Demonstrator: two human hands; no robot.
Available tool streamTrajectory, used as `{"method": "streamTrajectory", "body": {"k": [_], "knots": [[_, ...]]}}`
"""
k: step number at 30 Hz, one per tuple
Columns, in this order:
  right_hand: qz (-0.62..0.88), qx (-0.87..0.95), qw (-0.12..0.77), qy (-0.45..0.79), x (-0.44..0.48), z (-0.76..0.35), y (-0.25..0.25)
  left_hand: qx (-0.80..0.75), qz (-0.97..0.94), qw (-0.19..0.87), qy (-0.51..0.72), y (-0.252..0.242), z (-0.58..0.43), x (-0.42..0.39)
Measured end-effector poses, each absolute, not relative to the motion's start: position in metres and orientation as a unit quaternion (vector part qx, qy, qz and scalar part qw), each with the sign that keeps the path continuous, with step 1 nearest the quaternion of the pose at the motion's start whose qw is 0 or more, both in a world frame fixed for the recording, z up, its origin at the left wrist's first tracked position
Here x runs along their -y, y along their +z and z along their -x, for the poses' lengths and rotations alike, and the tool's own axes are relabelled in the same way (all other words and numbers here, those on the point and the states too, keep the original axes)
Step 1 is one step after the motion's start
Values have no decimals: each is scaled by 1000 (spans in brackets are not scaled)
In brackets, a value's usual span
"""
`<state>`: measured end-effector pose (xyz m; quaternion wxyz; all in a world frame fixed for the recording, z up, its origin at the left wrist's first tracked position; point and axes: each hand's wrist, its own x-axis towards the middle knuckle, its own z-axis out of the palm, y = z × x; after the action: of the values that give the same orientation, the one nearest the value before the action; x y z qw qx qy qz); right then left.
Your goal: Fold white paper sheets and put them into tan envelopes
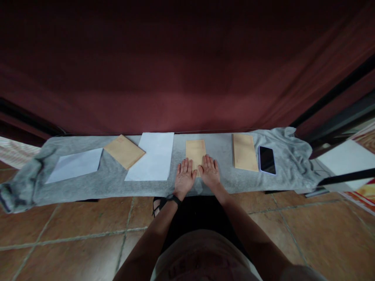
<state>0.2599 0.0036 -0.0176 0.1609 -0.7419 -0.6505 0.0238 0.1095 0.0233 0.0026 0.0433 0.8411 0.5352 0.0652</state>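
A brown paper envelope (195,148) lies flat on the grey cloth, straight in front of me. My left hand (184,175) rests palm down at its lower left side, fingers stretched out. On the lower right side lies my right hand (209,171), also flat, with its fingers pointing forward. Both thumbs reach in over the envelope and hide part of its lower half. Neither hand grips anything. Left of my hands is a stack of white paper (154,158); to the right sits a stack of brown envelopes (245,152).
Another brown envelope pile (124,151) overlaps the white paper's left edge. Farther left lies a white folded sheet (76,164). A phone (267,160) is at the right. The grey cloth (117,189) covers a narrow bench against a dark red panel (187,109).
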Motion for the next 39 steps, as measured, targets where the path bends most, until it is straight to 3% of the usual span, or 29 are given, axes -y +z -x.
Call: {"method": "streamTrajectory", "body": {"k": [20, 29, 39], "knots": [[734, 655, 179, 12, 15, -262, -13, -530, -844, 13, 81, 0, -107, -23], [731, 654, 195, 6, 15, -263, -10, -568, -817, 38, 93, 4, -131, -27], [737, 652, 175, 10, 14, -263, -6, -506, -857, 65, 76, 1, -156, -47]]}}
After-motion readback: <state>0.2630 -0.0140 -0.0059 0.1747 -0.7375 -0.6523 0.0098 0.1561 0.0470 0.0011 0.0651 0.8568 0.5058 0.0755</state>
